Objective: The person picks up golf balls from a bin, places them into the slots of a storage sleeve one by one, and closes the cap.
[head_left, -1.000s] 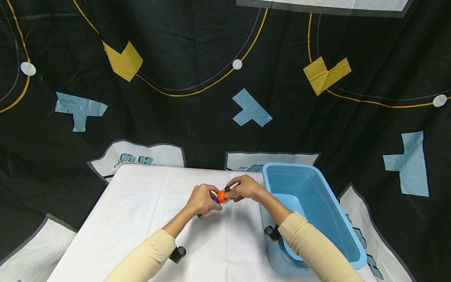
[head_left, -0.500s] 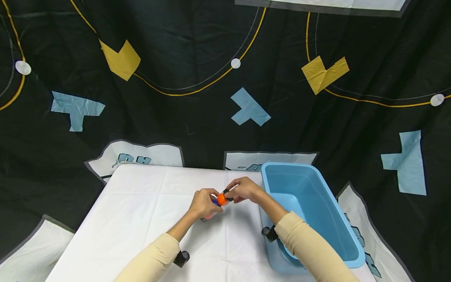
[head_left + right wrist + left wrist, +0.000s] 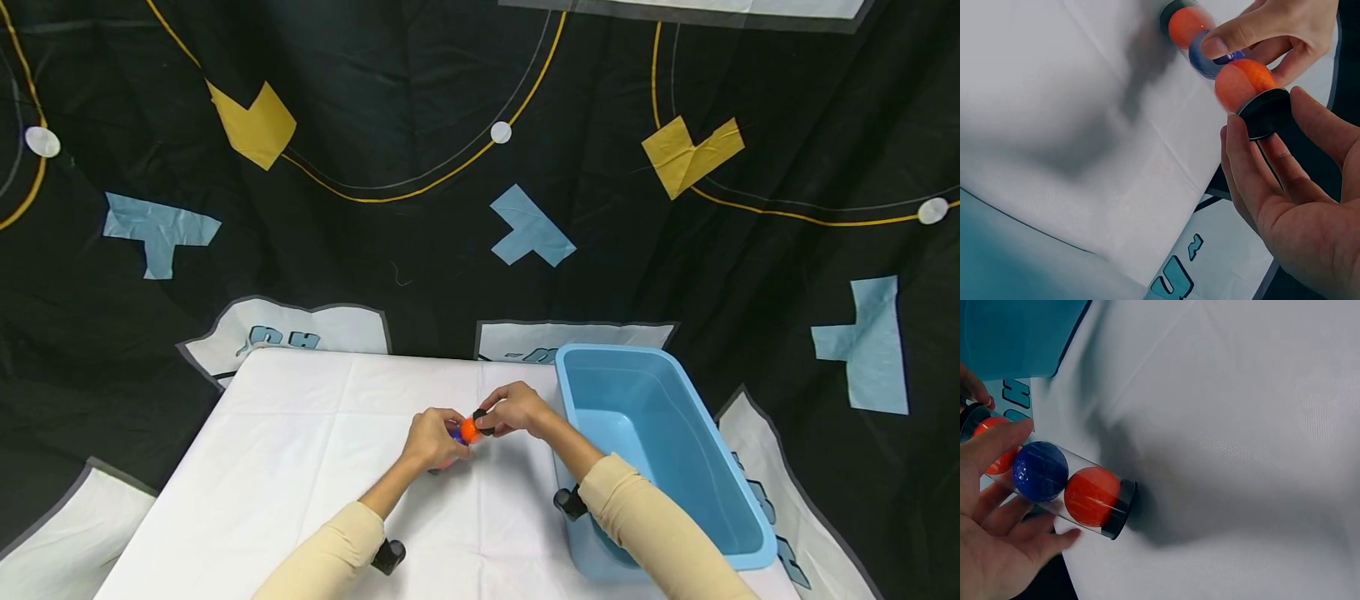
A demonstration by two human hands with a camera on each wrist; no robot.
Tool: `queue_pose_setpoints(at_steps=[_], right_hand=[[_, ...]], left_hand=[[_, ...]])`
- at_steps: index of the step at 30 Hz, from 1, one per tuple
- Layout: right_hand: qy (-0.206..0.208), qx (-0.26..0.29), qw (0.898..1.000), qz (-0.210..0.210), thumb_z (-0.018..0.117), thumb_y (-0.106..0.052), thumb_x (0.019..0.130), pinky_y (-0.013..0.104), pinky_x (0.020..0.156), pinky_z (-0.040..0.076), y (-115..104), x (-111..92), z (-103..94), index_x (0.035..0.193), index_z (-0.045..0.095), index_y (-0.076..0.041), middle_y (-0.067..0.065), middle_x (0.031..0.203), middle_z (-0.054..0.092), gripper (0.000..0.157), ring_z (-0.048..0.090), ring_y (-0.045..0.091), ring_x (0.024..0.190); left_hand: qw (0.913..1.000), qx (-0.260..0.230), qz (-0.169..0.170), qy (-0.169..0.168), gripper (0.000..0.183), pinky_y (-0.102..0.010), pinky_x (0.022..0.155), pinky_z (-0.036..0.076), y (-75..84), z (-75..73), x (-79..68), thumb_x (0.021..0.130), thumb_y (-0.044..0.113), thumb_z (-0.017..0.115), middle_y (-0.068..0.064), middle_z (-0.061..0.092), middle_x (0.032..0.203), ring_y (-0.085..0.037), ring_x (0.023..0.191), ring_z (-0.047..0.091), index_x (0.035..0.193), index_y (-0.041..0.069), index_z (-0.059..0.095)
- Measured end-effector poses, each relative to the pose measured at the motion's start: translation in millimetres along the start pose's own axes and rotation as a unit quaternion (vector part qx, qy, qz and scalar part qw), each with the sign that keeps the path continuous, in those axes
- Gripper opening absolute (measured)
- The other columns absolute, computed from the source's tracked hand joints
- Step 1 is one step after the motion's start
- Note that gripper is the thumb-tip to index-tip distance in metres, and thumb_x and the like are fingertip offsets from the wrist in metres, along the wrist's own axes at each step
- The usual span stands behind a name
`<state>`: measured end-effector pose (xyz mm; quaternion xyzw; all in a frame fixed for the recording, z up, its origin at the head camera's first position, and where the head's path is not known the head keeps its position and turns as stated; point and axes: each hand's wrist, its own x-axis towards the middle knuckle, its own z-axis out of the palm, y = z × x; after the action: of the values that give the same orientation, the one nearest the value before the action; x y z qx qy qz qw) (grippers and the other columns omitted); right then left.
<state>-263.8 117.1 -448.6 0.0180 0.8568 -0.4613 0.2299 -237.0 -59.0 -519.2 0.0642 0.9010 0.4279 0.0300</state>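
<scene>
A clear tube holds an orange ball, a blue ball and a second orange ball in a row. It lies slanted across both hands above the table. My left hand grips the tube around its middle, thumb on one side and fingers on the other. My right hand pinches the black end cap at the tube's near end in the right wrist view. Another black cap closes the opposite end.
A white cloth covers the table. A light blue tub stands at the right, beneath my right forearm. Behind the table hangs a black curtain with tape marks, and printed sheets show past the table's edges.
Both hands have come down slightly in the head view along with the tube. The right hand stays at the black cap, and the left keeps its grip. The tub has not moved.
</scene>
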Motion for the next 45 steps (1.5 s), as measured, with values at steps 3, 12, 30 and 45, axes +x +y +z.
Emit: queue_pose_setpoints(at_steps=[3,12,30,45], right_hand=[[0.007,-0.006,1.000,0.000,0.082,-0.008,0.082,0.036,0.079,0.062,-1.2,-1.7,0.4,0.105,0.074,0.002,0.015,0.097,0.073,0.026,0.073,0.026,0.075],[0.019,-0.008,1.000,0.001,0.083,-0.008,0.081,0.035,0.076,0.062,-3.0,-1.1,1.9,0.104,0.075,0.001,0.014,0.095,0.074,0.025,0.075,0.028,0.076],[0.029,0.014,0.999,0.007,0.086,-0.005,0.078,0.035,0.074,0.062,-3.6,-0.5,3.7,0.102,0.077,0.001,0.015,0.093,0.076,0.027,0.077,0.027,0.076],[0.052,-0.014,0.999,0.000,0.088,-0.005,0.076,0.036,0.073,0.062,-10.1,-1.4,9.0,0.101,0.078,0.001,0.016,0.095,0.076,0.027,0.078,0.029,0.076]], left_hand=[[0.9997,0.018,-0.019,0.002,0.040,-0.044,0.079,0.055,1.6,-1.0,-0.6,0.061,0.016,0.096,-0.008,0.078,0.092,-0.026,0.086,0.070,0.098,0.013,0.079],[0.9997,0.019,-0.012,-0.003,0.041,-0.040,0.075,0.057,-0.9,-3.6,-2.6,0.062,0.019,0.096,-0.007,0.078,0.086,-0.020,0.077,0.070,0.099,0.012,0.079],[0.9997,0.013,-0.020,-0.001,0.041,-0.037,0.072,0.057,-2.3,-4.7,-2.4,0.063,0.019,0.096,-0.006,0.078,0.086,-0.020,0.077,0.071,0.100,0.013,0.080],[0.9997,0.008,-0.020,0.010,0.046,-0.035,0.069,0.058,-3.7,-6.3,-2.1,0.060,0.022,0.098,-0.008,0.079,0.087,-0.021,0.078,0.072,0.101,0.011,0.080]])
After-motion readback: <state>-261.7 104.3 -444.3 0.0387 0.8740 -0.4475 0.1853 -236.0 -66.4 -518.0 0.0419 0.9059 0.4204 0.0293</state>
